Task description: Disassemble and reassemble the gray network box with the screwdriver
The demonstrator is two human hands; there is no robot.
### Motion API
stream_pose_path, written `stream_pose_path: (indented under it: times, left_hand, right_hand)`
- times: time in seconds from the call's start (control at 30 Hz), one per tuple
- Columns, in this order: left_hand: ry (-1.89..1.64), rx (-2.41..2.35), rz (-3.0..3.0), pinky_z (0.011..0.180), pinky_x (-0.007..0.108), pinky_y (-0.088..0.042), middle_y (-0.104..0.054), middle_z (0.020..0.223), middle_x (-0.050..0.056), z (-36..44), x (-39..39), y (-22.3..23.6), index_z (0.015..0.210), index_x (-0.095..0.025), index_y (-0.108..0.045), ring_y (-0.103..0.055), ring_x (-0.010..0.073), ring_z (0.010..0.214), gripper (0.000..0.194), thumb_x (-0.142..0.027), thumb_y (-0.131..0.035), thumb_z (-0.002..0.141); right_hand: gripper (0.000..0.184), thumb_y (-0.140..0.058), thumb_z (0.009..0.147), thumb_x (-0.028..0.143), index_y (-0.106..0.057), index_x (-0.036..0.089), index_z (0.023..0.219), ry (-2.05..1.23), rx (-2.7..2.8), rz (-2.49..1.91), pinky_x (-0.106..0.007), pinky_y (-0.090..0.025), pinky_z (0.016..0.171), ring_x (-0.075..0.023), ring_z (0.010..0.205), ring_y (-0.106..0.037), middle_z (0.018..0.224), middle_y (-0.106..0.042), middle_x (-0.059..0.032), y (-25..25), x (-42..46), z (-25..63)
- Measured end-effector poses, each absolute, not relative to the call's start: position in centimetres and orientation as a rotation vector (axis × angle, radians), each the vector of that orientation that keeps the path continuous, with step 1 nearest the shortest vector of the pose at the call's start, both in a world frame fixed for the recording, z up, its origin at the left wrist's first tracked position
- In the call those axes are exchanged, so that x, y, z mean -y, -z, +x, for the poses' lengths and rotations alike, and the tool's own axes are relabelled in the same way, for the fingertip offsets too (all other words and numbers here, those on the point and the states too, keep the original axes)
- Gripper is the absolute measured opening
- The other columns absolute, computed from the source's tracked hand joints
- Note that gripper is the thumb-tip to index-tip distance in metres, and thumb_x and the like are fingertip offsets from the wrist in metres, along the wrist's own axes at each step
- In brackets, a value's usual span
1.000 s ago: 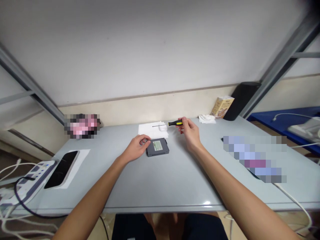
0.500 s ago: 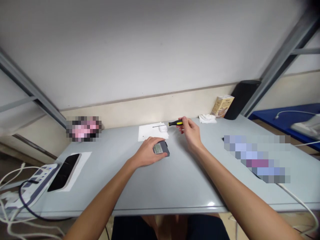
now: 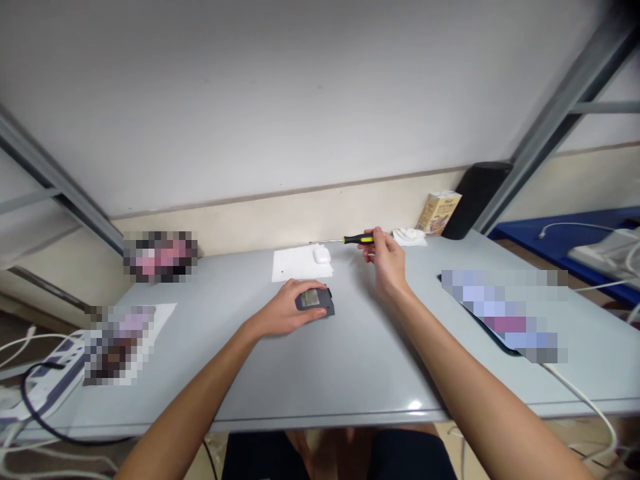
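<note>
The left hand (image 3: 287, 309) clamps the box (image 3: 311, 298) between thumb and fingers, palm hiding one end; the right hand (image 3: 388, 261), well apart, grips the screwdriver (image 3: 356, 239), covering its handle's end.

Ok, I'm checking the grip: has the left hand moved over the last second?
Yes: judged against the white paper, the left hand has shifted right, now spanning the dark box.

The desk (image 3: 340, 373) looks smooth and glossy from here, the paper (image 3: 295, 265) matt. The dark box (image 3: 311, 298) seems matt; the screwdriver (image 3: 346, 240) pairs plastic handle (image 3: 357, 239) with metal shaft (image 3: 327, 241).
</note>
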State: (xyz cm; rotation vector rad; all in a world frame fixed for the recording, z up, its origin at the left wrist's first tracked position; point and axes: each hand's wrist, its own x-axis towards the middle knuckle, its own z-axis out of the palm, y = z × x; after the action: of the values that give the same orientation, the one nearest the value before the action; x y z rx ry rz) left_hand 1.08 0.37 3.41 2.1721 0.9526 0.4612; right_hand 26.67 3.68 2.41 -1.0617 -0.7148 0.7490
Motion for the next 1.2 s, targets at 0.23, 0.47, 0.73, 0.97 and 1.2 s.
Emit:
stream_pose_path:
  times: [0.23, 0.47, 0.73, 0.97, 1.2]
  left_hand:
    - [-0.443, -0.965, 1.922, 0.107, 0.047, -0.045, -0.07, 0.128, 0.012, 2.1, -2.9, -4.8, 0.123, -0.024, -0.077, -0.06, 0.0333, 0.124, 0.047, -0.058, -0.068, 0.092]
    - [-0.187, -0.987, 1.801, 0.09, 0.036, -0.046, -0.075, 0.109, 0.01, 2.9, -6.1, -6.4, 0.099, -0.019, -0.077, -0.065, 0.0259, 0.097, 0.052, -0.066, -0.056, 0.094]
    - [-0.096, -0.882, 2.047, 0.06, 0.031, -0.03, -0.053, 0.066, 0.001, 3.4, -4.8, -7.5, 0.068, -0.02, -0.064, -0.042, 0.0149, 0.059, 0.057, -0.07, -0.056, 0.093]
    - [-0.586, -0.921, 2.006, 0.081, 0.033, -0.046, -0.074, 0.11, 0.008, 3.4, -3.6, -6.5, 0.102, -0.022, -0.075, -0.062, 0.0225, 0.093, 0.037, -0.052, -0.053, 0.099]
    - [-0.941, -0.944, 1.559, 0.071, 0.03, -0.044, -0.069, 0.1, 0.007, -0.2, -3.3, -3.1, 0.102, -0.019, -0.068, -0.058, 0.0191, 0.086, 0.029, -0.043, -0.052, 0.096]
  right_hand:
    - [0.055, -0.071, 0.08, 0.074, -0.072, 0.019, 0.09, -0.69, 0.706, -1.037, -0.023, -0.036, 0.048, -0.0085, 0.048, -0.047, 0.061, -0.066, 0.0007, -2.5, -3.7, 27.3]
    - [0.055, -0.069, 0.082, 0.073, -0.07, 0.019, 0.088, -0.655, 0.682, -1.058, -0.023, -0.034, 0.046, -0.0085, 0.048, -0.048, 0.06, -0.064, 0.0009, -2.4, -3.8, 27.7]
    - [0.054, -0.069, 0.081, 0.073, -0.069, 0.019, 0.086, -0.632, 0.676, -1.054, -0.023, -0.033, 0.047, -0.009, 0.049, -0.047, 0.059, -0.062, 0.0012, -2.8, -3.6, 27.6]
    - [0.052, -0.063, 0.086, 0.073, -0.062, 0.022, 0.08, -0.595, 0.695, -0.983, -0.025, -0.031, 0.044, -0.0088, 0.045, -0.043, 0.059, -0.048, 0.0054, -3.6, -3.4, 28.2]
    - [0.049, -0.066, 0.087, 0.072, -0.067, 0.023, 0.084, -0.73, 0.964, -0.961, -0.024, -0.036, 0.048, -0.0101, 0.053, -0.047, 0.063, -0.049, 0.0036, -3.7, -2.3, 25.9]
